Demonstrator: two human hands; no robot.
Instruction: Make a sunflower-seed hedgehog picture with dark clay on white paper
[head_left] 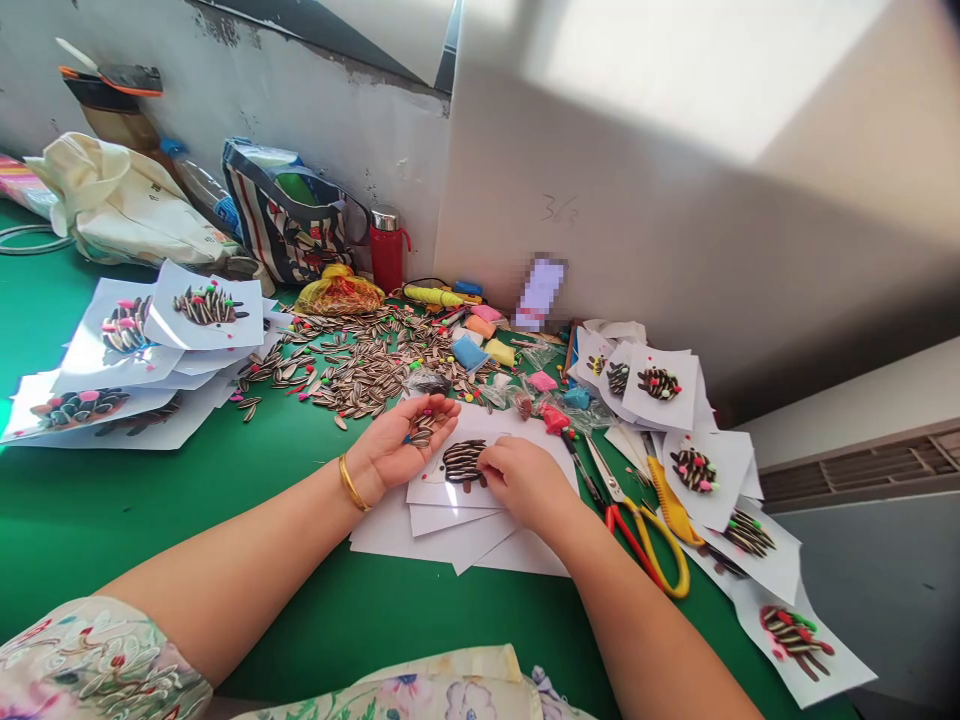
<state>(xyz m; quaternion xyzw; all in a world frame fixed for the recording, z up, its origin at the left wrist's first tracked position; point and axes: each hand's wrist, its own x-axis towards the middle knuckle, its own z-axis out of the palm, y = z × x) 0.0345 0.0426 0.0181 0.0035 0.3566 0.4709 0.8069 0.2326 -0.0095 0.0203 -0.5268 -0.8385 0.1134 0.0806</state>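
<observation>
My left hand (405, 445), palm up with fingers curled, cradles several striped sunflower seeds (424, 428). Its edge is over a white paper card (442, 494) on a small stack of sheets. On that card is a hedgehog-like shape (463, 461) made of sunflower seeds set in dark brown clay. My right hand (525, 482) is closed in a pinch at the shape's right edge. Its fingertips touch or nearly touch the shape, and whatever they hold is hidden. Beyond my left hand, a pile of loose sunflower seeds (367, 375) is spread over the green table (300, 520).
Finished-looking seed cards lie in a left stack (206, 312) and a right stack (660, 388). Yellow-handled scissors (645, 540), a black pen (585, 472) and a yellow cutter (673, 503) lie right of my right hand. Coloured clay packets (470, 352), a red flask (387, 255) and bags (285, 220) stand behind.
</observation>
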